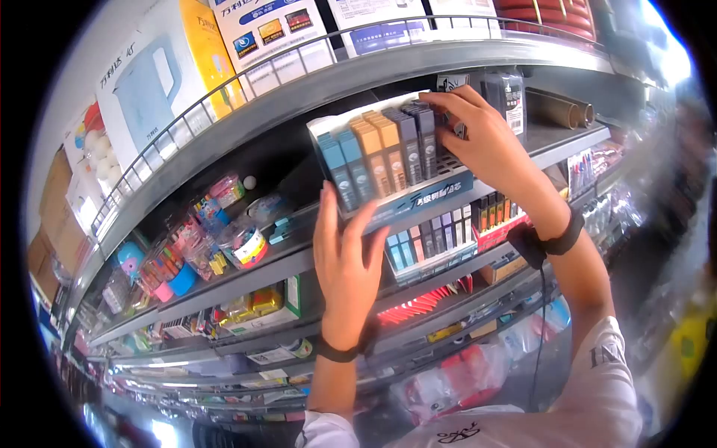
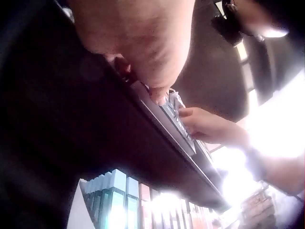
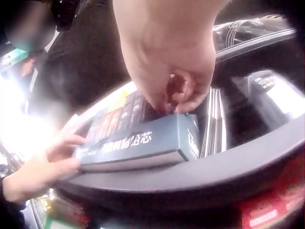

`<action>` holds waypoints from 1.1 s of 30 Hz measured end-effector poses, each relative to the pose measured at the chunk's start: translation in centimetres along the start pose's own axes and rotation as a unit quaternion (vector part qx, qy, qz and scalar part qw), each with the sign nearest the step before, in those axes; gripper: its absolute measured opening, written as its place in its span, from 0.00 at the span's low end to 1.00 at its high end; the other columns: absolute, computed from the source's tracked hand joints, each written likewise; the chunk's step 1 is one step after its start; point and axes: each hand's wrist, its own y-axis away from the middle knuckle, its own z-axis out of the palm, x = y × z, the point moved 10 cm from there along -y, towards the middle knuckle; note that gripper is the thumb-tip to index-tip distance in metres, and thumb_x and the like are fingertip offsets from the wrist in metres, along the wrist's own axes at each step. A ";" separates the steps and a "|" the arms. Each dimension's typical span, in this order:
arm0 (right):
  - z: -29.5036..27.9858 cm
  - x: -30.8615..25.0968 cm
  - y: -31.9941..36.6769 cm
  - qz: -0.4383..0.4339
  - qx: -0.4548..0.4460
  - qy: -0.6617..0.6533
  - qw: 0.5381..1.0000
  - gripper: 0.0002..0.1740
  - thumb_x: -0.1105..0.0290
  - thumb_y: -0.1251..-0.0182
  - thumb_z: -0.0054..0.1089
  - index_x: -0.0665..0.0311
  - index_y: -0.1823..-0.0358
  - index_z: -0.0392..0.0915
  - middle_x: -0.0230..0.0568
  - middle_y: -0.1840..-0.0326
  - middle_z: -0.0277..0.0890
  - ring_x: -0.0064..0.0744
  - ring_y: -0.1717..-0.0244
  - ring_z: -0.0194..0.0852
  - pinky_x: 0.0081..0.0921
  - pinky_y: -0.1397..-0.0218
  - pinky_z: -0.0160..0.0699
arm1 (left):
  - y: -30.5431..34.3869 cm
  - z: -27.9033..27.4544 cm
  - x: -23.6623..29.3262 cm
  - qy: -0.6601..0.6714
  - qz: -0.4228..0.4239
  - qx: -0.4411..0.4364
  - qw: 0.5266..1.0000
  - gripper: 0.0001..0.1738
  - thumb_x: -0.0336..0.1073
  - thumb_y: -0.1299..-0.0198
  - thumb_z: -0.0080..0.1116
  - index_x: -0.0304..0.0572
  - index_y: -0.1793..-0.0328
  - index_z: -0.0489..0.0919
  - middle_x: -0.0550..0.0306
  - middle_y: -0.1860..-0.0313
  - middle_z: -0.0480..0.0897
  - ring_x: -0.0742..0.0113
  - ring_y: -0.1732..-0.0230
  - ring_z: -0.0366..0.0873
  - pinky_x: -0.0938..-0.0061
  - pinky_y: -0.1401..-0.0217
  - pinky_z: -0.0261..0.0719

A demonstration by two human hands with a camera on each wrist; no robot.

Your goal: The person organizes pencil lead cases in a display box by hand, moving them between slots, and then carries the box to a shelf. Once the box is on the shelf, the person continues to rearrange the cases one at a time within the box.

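Observation:
A display box [image 1: 426, 201] with a dark blue-green front panel stands at the front of a dark shelf, tilted in the head view. Upright pencil lead cases [image 1: 377, 160] fill much of it in blue, orange and dark grey rows, beside bare slots at its right. My left hand [image 1: 347, 272] holds the box's front left corner between fingers and thumb. From the upper right, my right hand [image 1: 489, 134] reaches in with curled fingers at the dark grey lead cases [image 1: 418, 145]. The right wrist view hides its fingertips partly behind the front panel; I cannot tell whether they pinch a case.
Below is another lead display [image 1: 429, 243], beside a red box [image 1: 497, 231]. Tubs of small stationery [image 1: 243, 246] line the shelf's left. A clear-wrapped package [image 1: 504, 101] and cardboard tubes [image 1: 560, 108] stand on the right. Overhead, a railed shelf [image 1: 328, 67] carries large boxes.

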 end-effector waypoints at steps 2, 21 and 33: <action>0.1 0.3 -0.2 -0.016 -0.005 -0.028 0.999 0.24 0.76 0.33 0.63 0.63 0.34 0.78 0.53 0.45 0.78 0.57 0.49 0.83 0.44 0.45 0.82 | 0.1 0.5 0.6 0.007 -0.022 -0.003 1.000 0.28 0.36 0.45 0.82 0.51 0.37 0.85 0.29 0.15 0.57 0.30 0.17 0.60 0.47 0.19 0.64; -0.5 -1.0 -1.6 -0.136 0.017 0.004 0.991 0.24 0.77 0.44 0.75 0.61 0.47 0.76 0.41 0.51 0.75 0.46 0.43 0.74 0.37 0.38 0.76 | 0.7 0.7 1.4 -0.041 0.017 0.046 0.998 0.25 0.26 0.50 0.82 0.43 0.44 0.86 0.39 0.13 0.56 0.38 0.16 0.61 0.53 0.19 0.67; -1.3 -2.2 -1.0 -0.095 -0.001 -0.025 0.995 0.22 0.81 0.46 0.73 0.62 0.49 0.77 0.38 0.48 0.74 0.44 0.40 0.72 0.33 0.34 0.73 | 1.0 1.2 0.7 -0.006 -0.013 0.049 0.999 0.31 0.32 0.56 0.87 0.52 0.43 0.85 0.31 0.13 0.51 0.34 0.16 0.59 0.52 0.20 0.65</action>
